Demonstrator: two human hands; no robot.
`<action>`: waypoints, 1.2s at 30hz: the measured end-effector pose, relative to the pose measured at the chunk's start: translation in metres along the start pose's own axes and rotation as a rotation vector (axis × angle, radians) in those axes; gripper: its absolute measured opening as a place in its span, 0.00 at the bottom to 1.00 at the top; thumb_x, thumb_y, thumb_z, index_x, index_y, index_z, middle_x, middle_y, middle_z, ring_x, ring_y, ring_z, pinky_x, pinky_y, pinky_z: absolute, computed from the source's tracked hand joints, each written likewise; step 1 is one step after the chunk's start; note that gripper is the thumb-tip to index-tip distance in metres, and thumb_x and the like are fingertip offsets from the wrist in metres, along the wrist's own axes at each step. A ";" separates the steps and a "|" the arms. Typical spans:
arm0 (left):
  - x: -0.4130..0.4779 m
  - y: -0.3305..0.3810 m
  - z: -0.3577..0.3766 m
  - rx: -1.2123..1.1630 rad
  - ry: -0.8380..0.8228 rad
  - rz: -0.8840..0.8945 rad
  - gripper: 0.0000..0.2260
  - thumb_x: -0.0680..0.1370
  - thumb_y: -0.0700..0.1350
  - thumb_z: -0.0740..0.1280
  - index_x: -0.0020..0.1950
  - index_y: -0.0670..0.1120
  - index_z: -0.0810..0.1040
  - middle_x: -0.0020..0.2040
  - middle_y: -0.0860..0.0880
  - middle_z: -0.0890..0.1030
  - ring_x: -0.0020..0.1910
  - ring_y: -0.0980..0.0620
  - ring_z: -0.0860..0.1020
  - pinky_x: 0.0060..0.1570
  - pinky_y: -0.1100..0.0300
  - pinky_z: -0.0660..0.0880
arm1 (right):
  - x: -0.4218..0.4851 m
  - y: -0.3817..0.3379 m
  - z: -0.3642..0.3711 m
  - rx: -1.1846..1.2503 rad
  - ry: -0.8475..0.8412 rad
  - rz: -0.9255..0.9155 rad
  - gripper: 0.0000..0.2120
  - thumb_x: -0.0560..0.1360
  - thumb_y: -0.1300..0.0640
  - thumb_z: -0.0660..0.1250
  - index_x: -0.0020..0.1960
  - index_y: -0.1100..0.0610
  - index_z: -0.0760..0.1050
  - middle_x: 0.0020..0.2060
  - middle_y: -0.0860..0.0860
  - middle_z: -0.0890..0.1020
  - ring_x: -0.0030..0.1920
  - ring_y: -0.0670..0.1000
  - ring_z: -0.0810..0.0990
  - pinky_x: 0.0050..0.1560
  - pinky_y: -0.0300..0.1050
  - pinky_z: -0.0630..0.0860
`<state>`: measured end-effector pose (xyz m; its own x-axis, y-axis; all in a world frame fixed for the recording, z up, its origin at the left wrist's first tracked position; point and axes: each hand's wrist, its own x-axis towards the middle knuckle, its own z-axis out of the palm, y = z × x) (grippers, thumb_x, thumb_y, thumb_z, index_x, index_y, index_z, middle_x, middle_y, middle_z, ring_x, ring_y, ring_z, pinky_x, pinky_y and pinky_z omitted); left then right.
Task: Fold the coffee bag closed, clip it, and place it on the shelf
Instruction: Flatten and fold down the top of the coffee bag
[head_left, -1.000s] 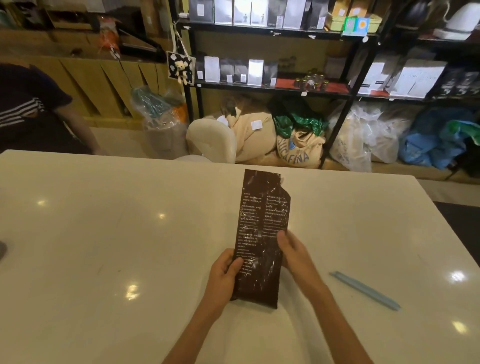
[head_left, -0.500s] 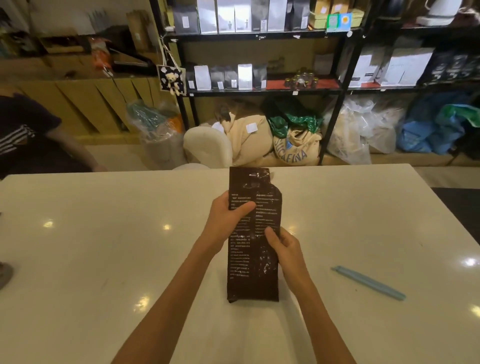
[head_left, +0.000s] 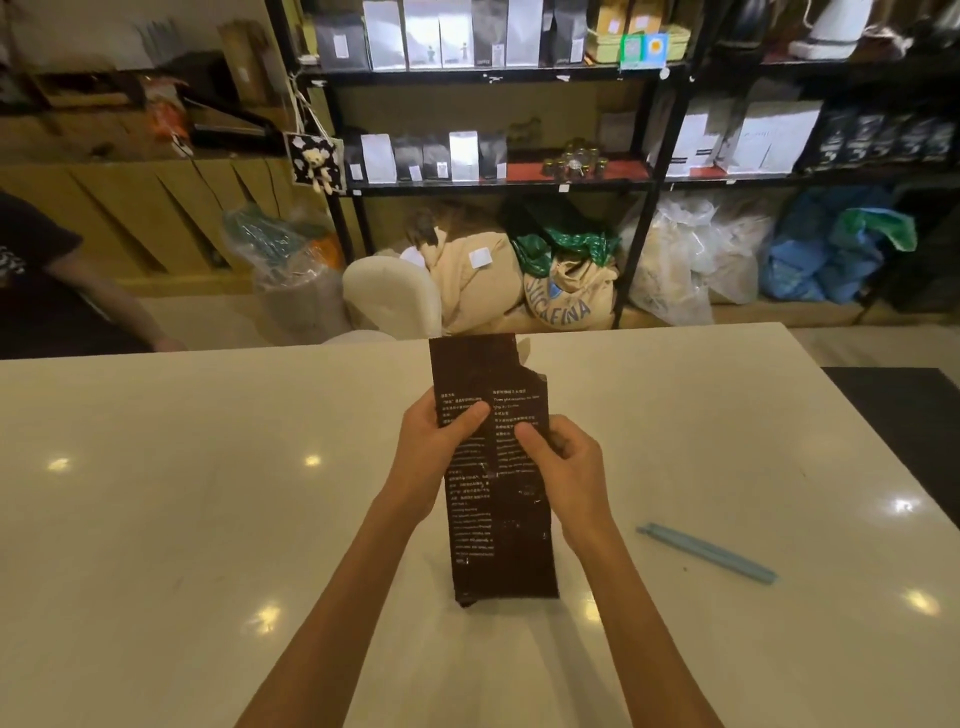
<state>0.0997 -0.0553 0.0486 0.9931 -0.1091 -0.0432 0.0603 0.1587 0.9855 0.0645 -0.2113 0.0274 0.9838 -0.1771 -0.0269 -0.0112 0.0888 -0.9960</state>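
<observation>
Shelf (head_left: 498, 179) spanned upper frame | table (head_left: 182, 519) filled lower half | coffee bag (head_left: 498, 519) stood upright at centre, top unfolded | left hand (head_left: 436, 452) and right hand (head_left: 566, 467) pinched its upper edges | clip (head_left: 706, 553) lay lower right, apart

Warm, dim indoor light from overhead. I see small ceiling-lamp glints scattered over the glossy white table (head_left: 208, 493), brightest near its right edge. Soft shadows lie under the forearms. The black metal shelf (head_left: 498, 182) bows with wide-angle distortion. Upper corners are murky; background detail is slightly soft.
</observation>
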 end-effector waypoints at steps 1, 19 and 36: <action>-0.001 0.002 0.000 0.009 -0.013 0.006 0.16 0.73 0.47 0.74 0.59 0.51 0.78 0.53 0.50 0.86 0.53 0.48 0.85 0.49 0.54 0.83 | 0.000 -0.001 0.001 -0.024 0.002 -0.021 0.01 0.77 0.48 0.69 0.48 0.44 0.79 0.43 0.40 0.86 0.45 0.43 0.86 0.38 0.34 0.81; -0.007 -0.004 0.011 -0.052 0.190 -0.018 0.13 0.73 0.38 0.75 0.53 0.52 0.80 0.48 0.51 0.87 0.47 0.49 0.86 0.45 0.51 0.83 | -0.014 0.044 -0.015 -0.072 -0.175 0.111 0.10 0.75 0.46 0.70 0.53 0.50 0.81 0.46 0.45 0.88 0.46 0.48 0.87 0.40 0.36 0.81; -0.009 -0.006 0.013 0.053 -0.095 0.032 0.13 0.73 0.49 0.74 0.56 0.55 0.79 0.52 0.52 0.86 0.52 0.50 0.85 0.45 0.60 0.82 | -0.028 0.051 -0.039 -0.248 -0.263 0.123 0.06 0.75 0.48 0.72 0.51 0.41 0.80 0.43 0.34 0.86 0.45 0.39 0.86 0.39 0.27 0.77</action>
<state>0.0886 -0.0685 0.0448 0.9802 -0.1982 0.0014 0.0212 0.1121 0.9935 0.0291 -0.2397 -0.0256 0.9843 0.0804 -0.1569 -0.1435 -0.1518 -0.9779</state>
